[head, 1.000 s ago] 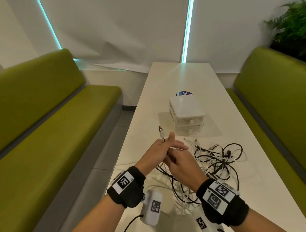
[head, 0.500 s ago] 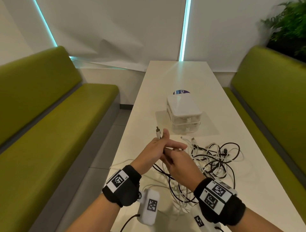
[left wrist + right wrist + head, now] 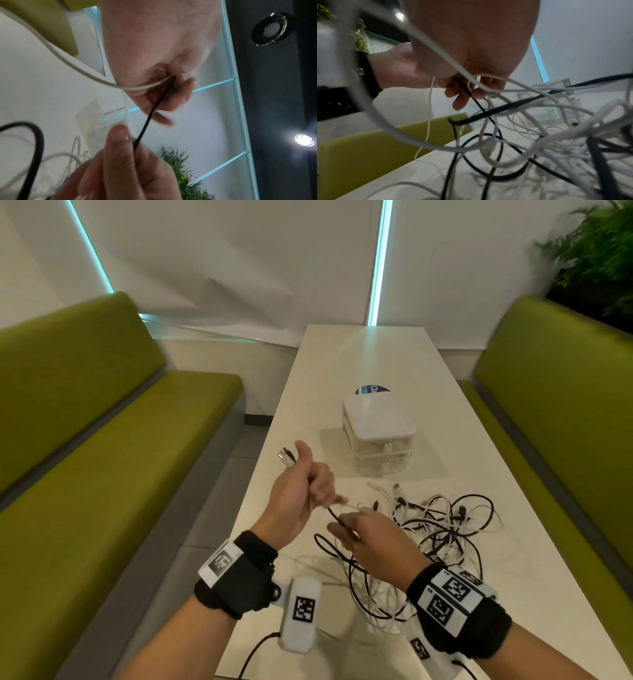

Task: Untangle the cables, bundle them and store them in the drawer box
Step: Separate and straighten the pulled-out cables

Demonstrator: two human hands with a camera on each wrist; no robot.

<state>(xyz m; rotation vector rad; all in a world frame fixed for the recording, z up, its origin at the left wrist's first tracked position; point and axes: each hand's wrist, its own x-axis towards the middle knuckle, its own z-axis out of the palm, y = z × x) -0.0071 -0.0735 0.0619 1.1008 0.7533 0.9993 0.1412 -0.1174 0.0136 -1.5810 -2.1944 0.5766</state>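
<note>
Nearest, above the tabletop (image 3: 534, 570) edge: right hand (image 3: 371, 537) pinching a thin black cable (image 3: 334, 515) between thumb and fingers. Just beyond, left hand (image 3: 301, 491) curled tight around the same cable, plug end (image 3: 286, 456) poking out past the thumb. To the right, tangled black and white cables (image 3: 442, 529) heaped on the tabletop. Farther back, drawer box (image 3: 378, 433), both drawers closed.

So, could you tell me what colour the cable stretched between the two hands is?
Black; the thin cable shows best in the left wrist view.
</note>
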